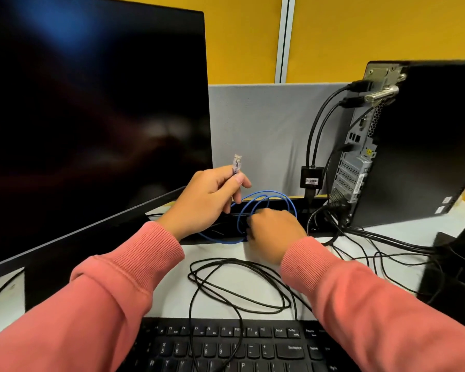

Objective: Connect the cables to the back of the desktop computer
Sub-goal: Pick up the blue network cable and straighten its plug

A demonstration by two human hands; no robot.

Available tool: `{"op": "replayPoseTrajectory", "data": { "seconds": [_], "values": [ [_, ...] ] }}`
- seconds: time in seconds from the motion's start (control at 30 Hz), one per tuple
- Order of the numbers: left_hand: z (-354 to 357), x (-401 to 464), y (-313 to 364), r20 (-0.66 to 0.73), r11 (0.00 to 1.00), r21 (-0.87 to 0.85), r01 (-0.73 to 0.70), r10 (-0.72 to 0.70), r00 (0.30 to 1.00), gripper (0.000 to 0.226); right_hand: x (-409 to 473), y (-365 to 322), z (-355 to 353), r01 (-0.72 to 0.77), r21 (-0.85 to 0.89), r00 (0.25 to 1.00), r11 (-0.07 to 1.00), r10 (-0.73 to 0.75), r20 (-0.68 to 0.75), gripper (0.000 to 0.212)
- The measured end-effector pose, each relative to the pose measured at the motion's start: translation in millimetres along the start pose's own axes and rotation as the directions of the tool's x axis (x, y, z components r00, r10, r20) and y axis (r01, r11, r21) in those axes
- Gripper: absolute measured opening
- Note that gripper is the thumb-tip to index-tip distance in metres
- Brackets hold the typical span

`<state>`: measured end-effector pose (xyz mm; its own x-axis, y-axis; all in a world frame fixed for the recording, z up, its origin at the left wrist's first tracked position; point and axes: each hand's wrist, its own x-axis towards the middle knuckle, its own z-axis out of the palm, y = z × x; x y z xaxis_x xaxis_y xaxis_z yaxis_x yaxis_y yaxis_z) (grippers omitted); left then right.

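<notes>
My left hand point(207, 200) pinches a blue network cable just below its clear plug point(236, 163), which points up in front of the grey partition. The cable's blue loops point(274, 196) hang behind my hands. My right hand point(275, 232) is curled around those loops low over the desk, a little blurred. The black desktop computer point(419, 146) stands at the right with its metal back panel point(356, 162) facing me; several black cables are plugged in near its top and bottom.
A large dark monitor point(91, 116) fills the left. A black keyboard point(226, 347) lies at the front edge. Coiled black cable point(236, 283) lies on the white desk between keyboard and hands. A small black adapter box point(311, 178) hangs beside the computer.
</notes>
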<state>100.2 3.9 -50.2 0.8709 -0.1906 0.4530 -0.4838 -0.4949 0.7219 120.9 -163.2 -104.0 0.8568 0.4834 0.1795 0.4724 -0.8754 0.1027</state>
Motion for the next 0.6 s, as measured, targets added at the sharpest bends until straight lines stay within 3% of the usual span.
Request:
{"op": "replayPoseTrajectory", "data": {
  "seconds": [0.07,0.17,0.23,0.37,0.47,0.6],
  "values": [
    [1,4,-3,-0.021,1.0,-0.015,-0.01,0.009,1.0,0.029,-1,-4,5,0.167,0.097,0.983,0.981,-0.158,-0.095,0.026],
    [4,6,-4,-0.029,0.999,-0.037,-0.015,0.014,0.999,0.028,-2,-7,21,0.298,0.207,0.946,0.932,-0.317,0.064,0.04],
    [6,6,-3,-0.022,0.999,-0.042,-0.017,0.016,1.0,0.028,-1,-2,28,0.253,0.201,0.947,0.946,-0.285,0.148,0.042],
    [6,3,-2,-0.021,0.999,-0.041,-0.017,0.016,1.0,0.028,5,1,24,0.19,0.083,0.982,0.978,-0.19,-0.008,0.024],
    [5,2,-3,-0.025,0.999,-0.039,-0.013,0.012,1.0,0.029,10,-2,22,0.127,-0.013,0.99,0.992,-0.127,-0.058,0.022],
    [4,3,0,-0.033,0.997,-0.074,-0.004,0.001,0.999,0.029,18,7,27,-0.103,-0.009,0.995,0.995,0.103,0.012,0.023]
  ]
}}
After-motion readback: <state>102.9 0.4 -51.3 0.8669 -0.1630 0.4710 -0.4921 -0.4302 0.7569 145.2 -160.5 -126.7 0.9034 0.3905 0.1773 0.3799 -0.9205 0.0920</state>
